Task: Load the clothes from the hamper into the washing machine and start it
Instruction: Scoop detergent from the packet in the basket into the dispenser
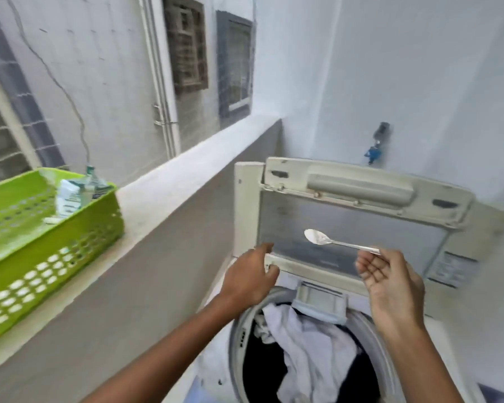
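A top-loading washing machine stands below me with its folded lid raised upright. White and dark clothes fill its drum. My right hand holds a metal spoon by the handle tip, bowl pointing left, in front of the lid. My left hand hovers by the lid's lower left corner, fingers spread, nothing in it; I cannot tell if it touches the lid.
A green perforated basket sits on the parapet ledge at left, holding a white packet and a bottle. A blue tap is on the wall behind the machine. Walls close in at the right.
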Available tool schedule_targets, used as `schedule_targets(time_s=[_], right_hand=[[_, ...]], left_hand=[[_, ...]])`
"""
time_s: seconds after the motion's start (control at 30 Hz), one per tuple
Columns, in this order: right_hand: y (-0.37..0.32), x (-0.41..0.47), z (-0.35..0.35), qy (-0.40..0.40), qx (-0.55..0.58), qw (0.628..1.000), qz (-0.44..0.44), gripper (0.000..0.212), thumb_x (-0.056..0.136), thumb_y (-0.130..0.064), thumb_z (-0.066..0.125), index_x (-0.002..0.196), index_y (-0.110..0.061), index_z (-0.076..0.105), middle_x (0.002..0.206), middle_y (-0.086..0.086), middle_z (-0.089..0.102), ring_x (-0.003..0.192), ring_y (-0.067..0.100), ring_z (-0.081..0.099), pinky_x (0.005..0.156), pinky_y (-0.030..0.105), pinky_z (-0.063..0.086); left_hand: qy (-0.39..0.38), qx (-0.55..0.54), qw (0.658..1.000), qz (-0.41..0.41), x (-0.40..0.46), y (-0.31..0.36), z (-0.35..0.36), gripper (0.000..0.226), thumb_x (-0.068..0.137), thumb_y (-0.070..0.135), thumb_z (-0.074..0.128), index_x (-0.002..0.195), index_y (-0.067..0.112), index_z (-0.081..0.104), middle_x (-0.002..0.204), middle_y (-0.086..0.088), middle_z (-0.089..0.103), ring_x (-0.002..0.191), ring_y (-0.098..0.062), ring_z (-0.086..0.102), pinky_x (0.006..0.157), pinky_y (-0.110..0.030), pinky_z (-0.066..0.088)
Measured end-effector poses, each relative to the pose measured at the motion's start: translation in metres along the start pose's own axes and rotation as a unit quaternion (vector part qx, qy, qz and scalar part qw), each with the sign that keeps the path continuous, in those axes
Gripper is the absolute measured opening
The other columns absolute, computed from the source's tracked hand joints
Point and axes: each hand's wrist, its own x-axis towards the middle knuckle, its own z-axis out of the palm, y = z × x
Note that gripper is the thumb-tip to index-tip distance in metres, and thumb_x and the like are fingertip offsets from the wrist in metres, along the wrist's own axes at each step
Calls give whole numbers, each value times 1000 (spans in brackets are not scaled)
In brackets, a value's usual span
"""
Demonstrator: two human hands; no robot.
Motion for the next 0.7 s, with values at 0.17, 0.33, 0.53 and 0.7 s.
schedule_targets(time_s=[0.17, 0.33, 0.53, 0.7], right_hand=[[18, 14, -64, 77, -28, 997, 4, 20, 95, -3, 46, 79, -5, 58, 54, 2, 67, 53, 9, 66, 56, 18, 56], [56, 30, -112, 119, -48, 991, 33, 18, 96, -3, 46, 82, -1, 56, 54, 4, 68, 50, 9, 66, 53, 17, 56], [113, 62, -139, 118, -105, 983, 91, 20, 99, 0, 39, 88, 2, 56, 52, 2, 68, 50, 7, 66, 53, 15, 55], [141, 71, -147, 95, -195, 974, 68, 13, 96, -3, 48, 97, 1, 61, 68, 7, 70, 59, 6, 68, 57, 14, 54]], left_hand=[[-129, -32, 991, -33, 6, -3, 72, 54, 92, 28, 49, 144, 16, 38, 143, -2, 48, 130, -20, 46, 105, -27, 37], [-229, -84, 966, -89, 9, -23, 125, 67, 79, 46, 42, 141, 21, 41, 143, -3, 47, 133, -24, 43, 110, -35, 35], [-309, -151, 923, -173, 12, -40, 157, 74, 87, 37, 50, 151, 21, 18, 156, 4, 25, 142, -21, 27, 112, -29, 27], [-315, -203, 902, -216, 20, -51, 179, 69, 95, 25, 48, 153, 17, 11, 156, -1, 25, 139, -19, 31, 97, -22, 31]])
